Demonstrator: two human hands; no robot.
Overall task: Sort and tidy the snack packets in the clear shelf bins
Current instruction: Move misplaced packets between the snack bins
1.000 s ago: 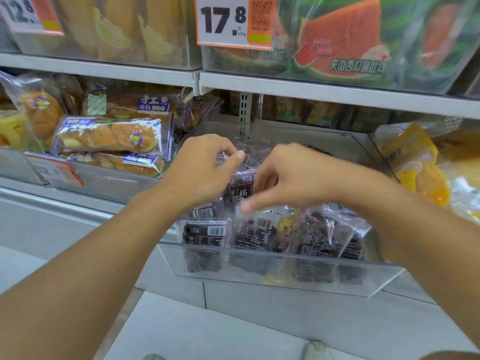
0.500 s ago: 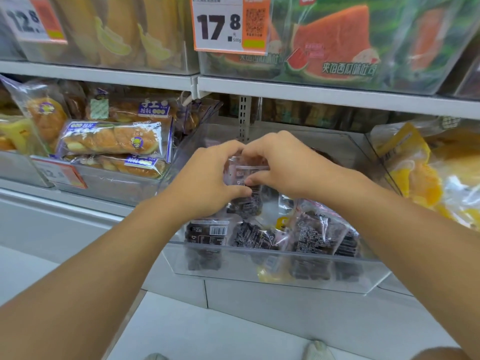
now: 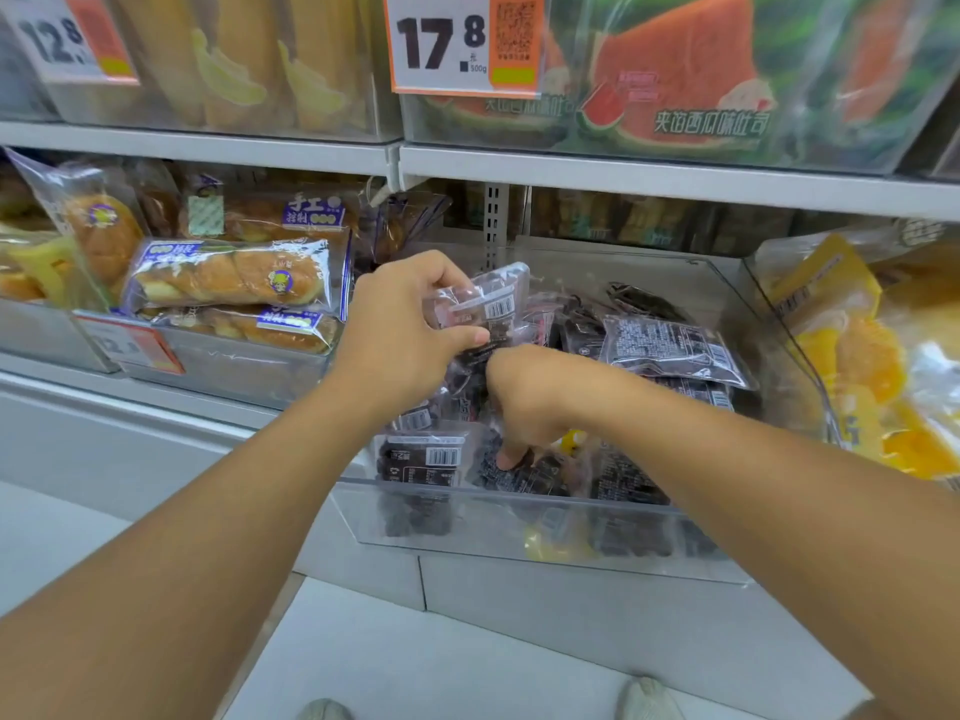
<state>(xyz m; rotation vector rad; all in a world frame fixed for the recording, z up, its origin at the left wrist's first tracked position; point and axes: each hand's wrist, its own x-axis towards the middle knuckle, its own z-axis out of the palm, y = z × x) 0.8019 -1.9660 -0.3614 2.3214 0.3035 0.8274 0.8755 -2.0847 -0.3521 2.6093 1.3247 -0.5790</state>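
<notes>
Fingers of left hand (image 3: 400, 330) pinch dark packet (image 3: 480, 309); right hand (image 3: 524, 402) grasps packet (image 3: 524, 472) in clear bin (image 3: 519, 532).

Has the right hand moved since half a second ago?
Yes. The right hand has dropped from beside the left hand toward the bin's front wall, fingers among the front packets.

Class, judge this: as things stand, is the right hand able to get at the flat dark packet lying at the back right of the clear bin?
Probably yes. The right hand is already inside the clear bin, and the flat dark packet lies on top with nothing covering it.
</notes>
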